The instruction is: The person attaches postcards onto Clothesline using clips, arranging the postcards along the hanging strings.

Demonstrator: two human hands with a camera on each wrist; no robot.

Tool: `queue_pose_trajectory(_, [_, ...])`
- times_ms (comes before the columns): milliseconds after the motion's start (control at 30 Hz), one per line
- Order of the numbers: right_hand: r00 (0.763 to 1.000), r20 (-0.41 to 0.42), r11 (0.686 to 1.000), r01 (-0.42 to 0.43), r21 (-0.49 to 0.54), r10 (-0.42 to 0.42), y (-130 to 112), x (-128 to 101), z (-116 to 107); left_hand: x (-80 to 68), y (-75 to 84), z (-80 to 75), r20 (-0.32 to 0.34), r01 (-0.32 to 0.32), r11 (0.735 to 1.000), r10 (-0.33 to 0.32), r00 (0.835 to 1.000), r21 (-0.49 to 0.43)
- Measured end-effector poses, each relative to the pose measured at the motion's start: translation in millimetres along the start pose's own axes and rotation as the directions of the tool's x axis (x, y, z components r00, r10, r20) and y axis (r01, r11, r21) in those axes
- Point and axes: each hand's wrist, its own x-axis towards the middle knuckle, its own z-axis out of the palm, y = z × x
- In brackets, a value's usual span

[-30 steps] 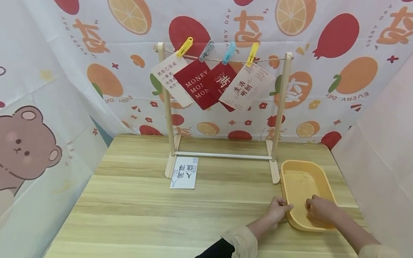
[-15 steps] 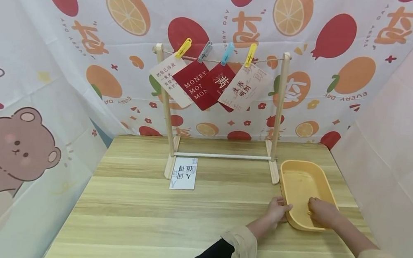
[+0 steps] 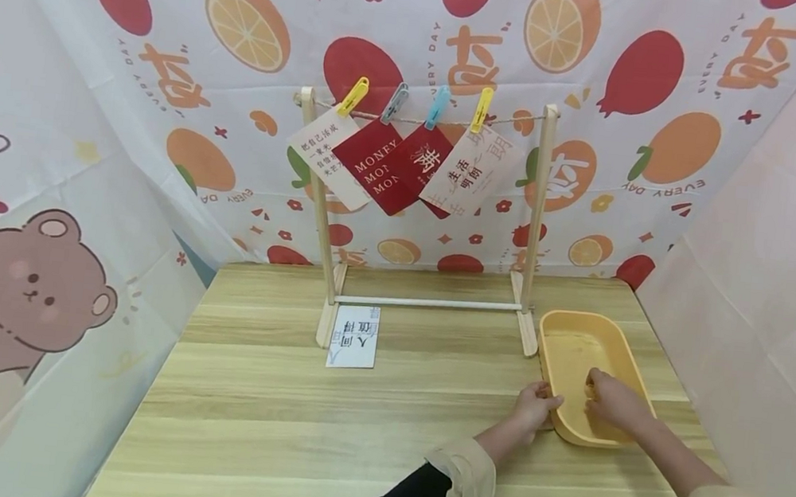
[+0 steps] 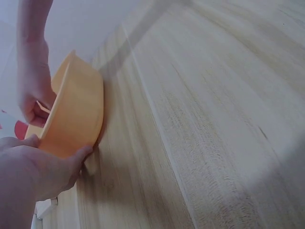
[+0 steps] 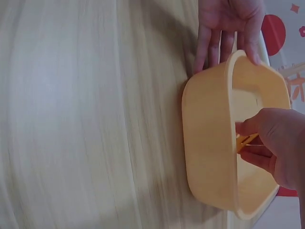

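My left hand holds the near left side of a yellow plastic basin. Seen from the right wrist, its thumb lies at the rim while the fingers reach down the outer wall. Inside the basin is my right hand, pinching a yellow-orange clothespin between thumb and fingers; the head view hides most of that peg. Left of the basin stands a wooden rack. From its string hang a pale card, two red cards and another pale card, each under a clothespin.
A white card with black writing lies on the wooden table by the rack's left foot. Behind the rack hangs a fruit-printed cloth. Pale cloths flank both sides, the left one bearing a printed bear.
My right hand has shifted slightly inside the basin, now a little further left and up in the head view. The left hand keeps its place at the basin's side.
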Motion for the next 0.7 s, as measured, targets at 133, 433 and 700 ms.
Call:
queue_pose_trajectory(133, [0.999,0.017,0.997,-0.043,0.063,0.042,-7,5,3,0.1,-1.3,-0.5,-0.003,0.004,1.0,-0.004,1.0,0.01])
queue_pose_trajectory(433, [0.985,0.039,0.972,-0.171,0.161,0.167,-17,12,10,-2.9,-0.2,-0.7,-0.008,0.017,0.999,-0.017,1.0,0.033])
queue_pose_trajectory(700, [0.974,-0.029,0.943,-0.208,0.26,0.223,-17,11,9,-4.2,-2.3,-2.9,-0.004,-0.012,1.0,0.012,1.0,0.027])
